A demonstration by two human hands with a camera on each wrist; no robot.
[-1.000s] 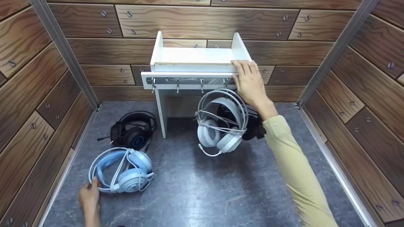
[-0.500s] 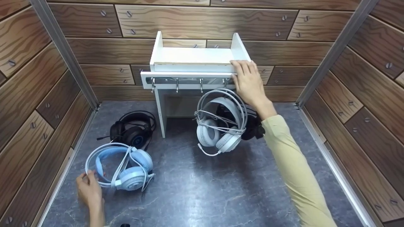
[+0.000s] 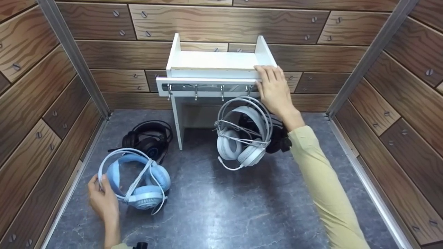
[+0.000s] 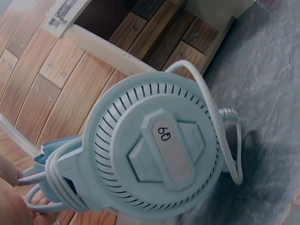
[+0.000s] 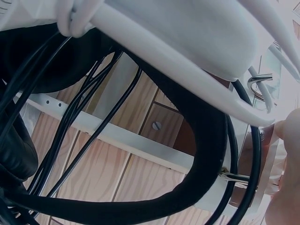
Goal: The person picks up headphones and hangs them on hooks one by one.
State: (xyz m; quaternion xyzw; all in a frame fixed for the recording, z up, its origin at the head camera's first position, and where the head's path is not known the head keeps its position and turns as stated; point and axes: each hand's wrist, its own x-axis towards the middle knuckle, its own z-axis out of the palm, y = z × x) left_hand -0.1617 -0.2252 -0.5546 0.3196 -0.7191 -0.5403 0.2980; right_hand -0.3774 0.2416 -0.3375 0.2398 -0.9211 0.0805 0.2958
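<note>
Closest to where I stand, over the left part of the surface, the left hand pinches the headband of a light blue headset, thumb on the near side. A second ago that headset lay lower; the hand has since come up and away from the near edge, tilting the headband upward, and the cups now overlap my view of the black headset lying behind, toward the surface's back left corner. It looks to me as if the blue one is now being carried rather than resting, though I can't tell whether its lower cup quite clears the surface. It is well apart from the white rack. Farther off, at the rack's right end, a white headset hangs with its cable wound round it, and another black headset hangs just behind, its band over a hook. The right hand hasn't shifted: its fingers lie extended over the rack's front right corner, thumb against the rail, which I take for steadying. The row of metal hooks runs along that rail, and beyond stands the wood-patterned wall.
</note>
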